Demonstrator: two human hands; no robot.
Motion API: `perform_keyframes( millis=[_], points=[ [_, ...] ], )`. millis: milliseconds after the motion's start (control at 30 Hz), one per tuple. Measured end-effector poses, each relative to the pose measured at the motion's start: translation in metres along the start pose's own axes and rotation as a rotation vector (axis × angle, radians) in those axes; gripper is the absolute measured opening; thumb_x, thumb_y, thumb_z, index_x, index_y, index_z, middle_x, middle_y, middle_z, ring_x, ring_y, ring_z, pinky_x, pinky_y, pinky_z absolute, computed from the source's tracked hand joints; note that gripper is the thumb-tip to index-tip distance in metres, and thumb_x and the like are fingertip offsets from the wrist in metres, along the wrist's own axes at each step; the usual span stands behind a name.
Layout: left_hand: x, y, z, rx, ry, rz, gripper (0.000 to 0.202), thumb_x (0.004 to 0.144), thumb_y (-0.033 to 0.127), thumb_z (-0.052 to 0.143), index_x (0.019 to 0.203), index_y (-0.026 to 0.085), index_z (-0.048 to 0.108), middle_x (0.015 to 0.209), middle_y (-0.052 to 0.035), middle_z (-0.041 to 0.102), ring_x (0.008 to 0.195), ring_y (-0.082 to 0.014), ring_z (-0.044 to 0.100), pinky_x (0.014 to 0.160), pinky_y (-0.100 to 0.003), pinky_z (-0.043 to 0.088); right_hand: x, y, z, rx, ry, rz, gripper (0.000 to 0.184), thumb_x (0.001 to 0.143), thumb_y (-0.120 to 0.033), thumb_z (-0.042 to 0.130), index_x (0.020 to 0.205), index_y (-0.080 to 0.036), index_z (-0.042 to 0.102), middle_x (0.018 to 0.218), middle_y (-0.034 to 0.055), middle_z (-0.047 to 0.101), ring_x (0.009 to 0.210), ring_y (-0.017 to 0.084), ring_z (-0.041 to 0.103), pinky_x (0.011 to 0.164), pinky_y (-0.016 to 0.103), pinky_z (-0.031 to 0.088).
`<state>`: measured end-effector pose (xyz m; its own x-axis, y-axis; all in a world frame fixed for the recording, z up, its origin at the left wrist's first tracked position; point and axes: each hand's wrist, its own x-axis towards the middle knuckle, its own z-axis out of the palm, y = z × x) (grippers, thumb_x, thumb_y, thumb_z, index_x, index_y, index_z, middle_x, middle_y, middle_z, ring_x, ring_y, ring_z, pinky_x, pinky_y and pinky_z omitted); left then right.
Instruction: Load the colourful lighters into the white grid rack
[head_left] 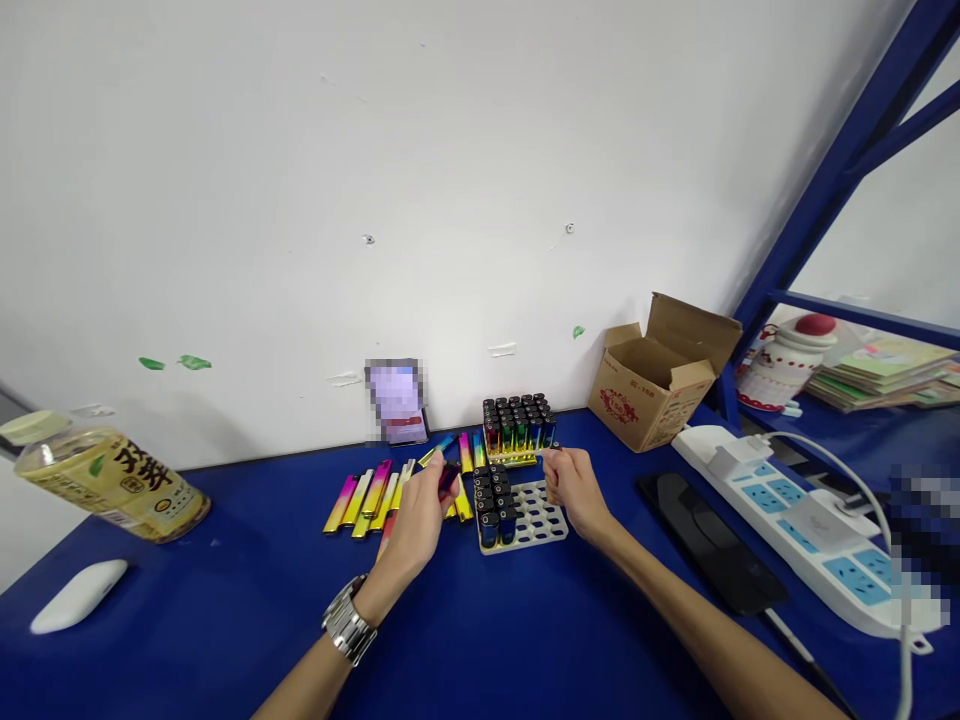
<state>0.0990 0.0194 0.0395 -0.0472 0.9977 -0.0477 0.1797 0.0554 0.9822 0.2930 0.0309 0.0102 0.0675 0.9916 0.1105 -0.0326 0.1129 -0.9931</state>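
Observation:
My left hand is shut on a dark lighter, held above a row of loose gold-and-pink lighter bodies lying on the blue table. My right hand grips a slim dark-topped lighter just above a white perforated rack. Black-capped lighters stand in that rack's left columns, and its other holes show bare. Behind it, a gold-based rack of upright lighters stands packed. A metal watch circles my left wrist.
An open cardboard box stands at the back right. A white power strip and a black flat device lie to the right. A tea bottle lies on its side at the left, near a white mouse.

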Motion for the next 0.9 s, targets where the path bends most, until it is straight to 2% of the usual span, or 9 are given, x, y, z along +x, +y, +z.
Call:
perform_keyframes(
  millis=[133, 200, 267, 333, 400, 500, 600, 700, 900],
  points=[
    [-0.001, 0.011, -0.005, 0.135, -0.099, 0.229, 0.044, 0.089, 0.058, 0.035, 0.072, 0.019, 0.049, 0.063, 0.0019, 0.048, 0.06, -0.0135, 0.045, 0.058, -0.026, 0.037, 0.004, 0.001, -0.004, 0.155, -0.16, -0.016, 0.05, 0.083, -0.065, 0.039, 0.064, -0.02, 0.048, 0.045, -0.0072, 0.031, 0.04, 0.008, 0.025, 0.042, 0.024, 0.026],
    [0.001, 0.017, -0.008, 0.199, -0.142, 0.315, 0.04, 0.09, 0.054, 0.037, 0.078, 0.019, 0.052, 0.066, 0.0013, 0.051, 0.066, -0.0148, 0.049, 0.064, -0.027, 0.04, 0.006, 0.0, -0.005, 0.168, -0.181, -0.044, 0.058, 0.085, -0.071, 0.032, 0.084, -0.018, 0.056, 0.053, -0.0045, 0.041, 0.046, 0.011, 0.035, 0.048, 0.026, 0.033],
    [0.003, 0.023, -0.008, 0.214, -0.166, 0.348, 0.034, 0.089, 0.051, 0.042, 0.09, 0.019, 0.055, 0.073, 0.0, 0.056, 0.072, -0.0161, 0.053, 0.069, -0.027, 0.042, 0.007, -0.001, -0.006, 0.178, -0.168, -0.041, 0.059, 0.085, -0.071, 0.034, 0.095, -0.018, 0.058, 0.06, -0.0022, 0.047, 0.053, 0.013, 0.043, 0.055, 0.027, 0.039],
    [0.005, 0.03, -0.005, 0.19, -0.192, 0.367, 0.033, 0.087, 0.048, 0.047, 0.099, 0.019, 0.055, 0.083, -0.0027, 0.062, 0.08, -0.0176, 0.057, 0.075, -0.029, 0.044, 0.007, -0.003, -0.008, 0.175, -0.16, -0.056, 0.051, 0.084, -0.067, 0.045, 0.092, -0.018, 0.059, 0.066, -0.0006, 0.05, 0.061, 0.014, 0.048, 0.061, 0.028, 0.041],
    [0.008, 0.038, 0.001, 0.179, -0.233, 0.391, 0.031, 0.085, 0.046, 0.049, 0.099, 0.019, 0.055, 0.09, -0.0051, 0.064, 0.086, -0.0189, 0.059, 0.078, -0.03, 0.044, 0.006, -0.004, -0.011, 0.15, -0.155, -0.106, 0.04, 0.08, -0.059, 0.058, 0.084, -0.019, 0.059, 0.07, 0.0, 0.053, 0.067, 0.014, 0.05, 0.066, 0.027, 0.042],
    [0.015, 0.051, 0.014, 0.218, -0.273, 0.407, 0.029, 0.086, 0.046, 0.049, 0.096, 0.019, 0.053, 0.085, -0.0044, 0.065, 0.08, -0.0177, 0.059, 0.073, -0.029, 0.043, 0.007, -0.006, -0.016, 0.065, -0.102, -0.175, 0.032, 0.071, -0.047, 0.073, 0.075, -0.019, 0.057, 0.07, -0.0018, 0.053, 0.067, 0.013, 0.048, 0.063, 0.025, 0.039],
    [0.024, 0.059, 0.027, 0.315, -0.294, 0.427, 0.028, 0.085, 0.046, 0.05, 0.095, 0.02, 0.053, 0.072, 0.0013, 0.06, 0.065, -0.0136, 0.053, 0.063, -0.026, 0.039, 0.011, -0.004, -0.021, -0.018, -0.059, -0.197, 0.032, 0.068, -0.045, 0.075, 0.071, -0.017, 0.06, 0.062, -0.0038, 0.048, 0.058, 0.011, 0.043, 0.055, 0.024, 0.035],
    [0.033, 0.062, 0.038, 0.46, -0.352, 0.463, 0.025, 0.082, 0.044, 0.053, 0.084, 0.019, 0.057, 0.069, 0.0019, 0.058, 0.062, -0.0132, 0.049, 0.058, -0.025, 0.035, 0.014, 0.0, -0.024, -0.029, -0.07, -0.186, 0.033, 0.066, -0.046, 0.076, 0.071, -0.016, 0.061, 0.052, -0.0065, 0.043, 0.049, 0.009, 0.04, 0.048, 0.024, 0.033],
    [0.04, 0.052, 0.045, 0.64, -0.443, 0.401, 0.025, 0.076, 0.041, 0.058, 0.068, 0.018, 0.062, 0.067, -0.001, 0.063, 0.063, -0.0163, 0.053, 0.057, -0.027, 0.035, 0.017, 0.007, -0.027, -0.032, -0.117, -0.152, 0.035, 0.061, -0.045, 0.078, 0.073, -0.016, 0.063, 0.054, -0.0028, 0.056, 0.045, 0.01, 0.045, 0.042, 0.023, 0.036]
  ],
)
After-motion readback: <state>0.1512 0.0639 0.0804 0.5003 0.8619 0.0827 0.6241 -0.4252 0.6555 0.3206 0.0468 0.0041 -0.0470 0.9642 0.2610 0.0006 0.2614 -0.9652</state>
